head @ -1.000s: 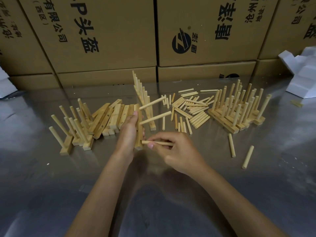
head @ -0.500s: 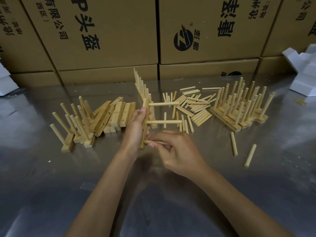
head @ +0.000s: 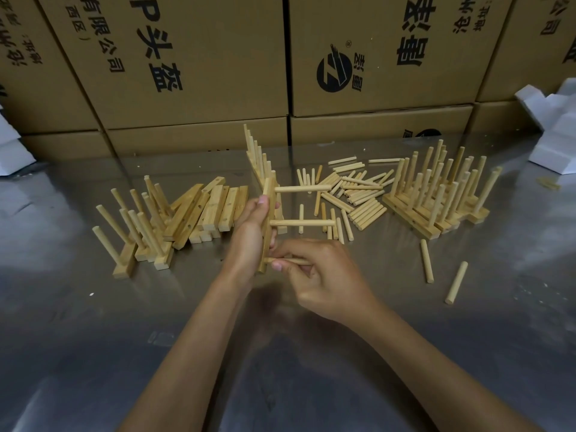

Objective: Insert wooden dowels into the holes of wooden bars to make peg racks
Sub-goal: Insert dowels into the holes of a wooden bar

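Observation:
My left hand grips a wooden bar held upright on its end over the metal table. Two dowels stick out of the bar to the right, one near its top and one at its middle. My right hand pinches a third dowel whose left tip meets the bar's lower end. A heap of loose dowels lies behind my hands. Empty bars with holes lie stacked at the left.
Finished racks stand at the right, at the left and behind the bar. Two stray dowels lie to the right. Cardboard boxes wall the back. White foam sits at the far right.
The bar has been raised from leaning on the table to upright in my left hand, so its two dowels now point level to the right. My right hand stays at the lowest hole.

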